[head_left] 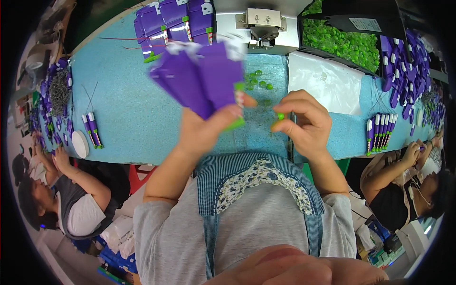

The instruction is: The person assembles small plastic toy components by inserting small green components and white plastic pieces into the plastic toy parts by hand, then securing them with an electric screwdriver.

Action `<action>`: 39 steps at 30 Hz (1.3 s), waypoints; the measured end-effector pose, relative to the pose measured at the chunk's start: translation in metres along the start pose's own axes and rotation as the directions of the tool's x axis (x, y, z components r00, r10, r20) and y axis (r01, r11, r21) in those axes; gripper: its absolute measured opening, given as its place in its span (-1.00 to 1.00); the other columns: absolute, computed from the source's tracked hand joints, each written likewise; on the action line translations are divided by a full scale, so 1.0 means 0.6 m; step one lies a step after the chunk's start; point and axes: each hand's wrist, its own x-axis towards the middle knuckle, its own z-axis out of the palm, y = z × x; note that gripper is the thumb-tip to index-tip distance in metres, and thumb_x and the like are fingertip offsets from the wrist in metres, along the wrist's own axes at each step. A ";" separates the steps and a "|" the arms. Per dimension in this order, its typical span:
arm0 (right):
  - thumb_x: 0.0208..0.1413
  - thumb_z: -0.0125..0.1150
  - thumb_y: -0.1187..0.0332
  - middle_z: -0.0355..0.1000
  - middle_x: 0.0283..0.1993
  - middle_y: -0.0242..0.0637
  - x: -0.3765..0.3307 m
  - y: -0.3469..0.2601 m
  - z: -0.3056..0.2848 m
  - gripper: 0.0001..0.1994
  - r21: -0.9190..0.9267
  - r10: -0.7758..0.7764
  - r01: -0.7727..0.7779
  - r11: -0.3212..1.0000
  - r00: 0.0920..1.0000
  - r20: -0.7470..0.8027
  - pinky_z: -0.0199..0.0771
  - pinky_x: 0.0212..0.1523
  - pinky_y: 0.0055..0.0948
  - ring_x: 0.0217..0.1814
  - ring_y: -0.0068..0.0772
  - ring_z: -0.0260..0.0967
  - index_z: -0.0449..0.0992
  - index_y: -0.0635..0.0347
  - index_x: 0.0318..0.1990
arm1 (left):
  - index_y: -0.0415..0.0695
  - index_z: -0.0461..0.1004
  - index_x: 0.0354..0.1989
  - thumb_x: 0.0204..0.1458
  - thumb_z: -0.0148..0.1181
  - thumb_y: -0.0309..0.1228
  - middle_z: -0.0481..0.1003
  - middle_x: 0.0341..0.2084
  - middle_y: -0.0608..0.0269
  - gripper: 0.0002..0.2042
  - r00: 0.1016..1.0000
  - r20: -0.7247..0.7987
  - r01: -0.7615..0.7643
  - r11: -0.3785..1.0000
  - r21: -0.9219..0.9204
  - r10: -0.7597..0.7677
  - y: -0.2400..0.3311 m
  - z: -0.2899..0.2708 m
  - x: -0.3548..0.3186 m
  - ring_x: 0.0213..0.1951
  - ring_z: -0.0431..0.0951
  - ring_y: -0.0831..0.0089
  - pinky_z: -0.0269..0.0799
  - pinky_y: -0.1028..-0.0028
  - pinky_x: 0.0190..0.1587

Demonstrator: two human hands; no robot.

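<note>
Left hand gripped a fanned bunch of purple cards, fingers and thumb pressed together around the lower ends, so the bunch was lifted above the blue bench and blurred in the picture. Right hand was curled, thumb and forefinger pinching a small green cap, with another green bit showing just below at the fingertips. From that right hand the bunch lay toward nine to ten o'clock, near but apart; a green-ended lower corner of the cards sat closest to the pinched cap, just beside it. The cards' long axis ran from about five o'clock at the grip up toward eleven o'clock, the fan spreading between ten and twelve, so the free ends pointed away from the person and the gripped ends pointed back at the chest. The right hand was the nearer one to the loose green caps scattered on the bench at twelve o'clock from the gap between the two hands. Farther off at one o'clock stood a black bin of green caps, and at eleven o'clock a stack of purple packs. A row of finished purple pieces lay at three o'clock, another pair at nine o'clock, beside co-workers' arms at both edges
</note>
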 end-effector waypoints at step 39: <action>-0.15 0.29 0.56 0.45 -0.21 -0.30 0.007 0.035 -0.139 -0.83 -0.740 -0.190 0.021 0.672 0.971 -0.146 0.32 -0.15 -0.41 -0.17 -0.32 0.33 0.53 0.27 -0.32 | -0.24 0.41 -0.04 0.04 0.15 -0.61 0.49 -0.19 0.24 -0.72 0.991 0.110 -0.048 0.977 -0.209 0.072 -0.053 0.033 0.001 -0.18 0.48 0.53 0.41 0.48 -0.13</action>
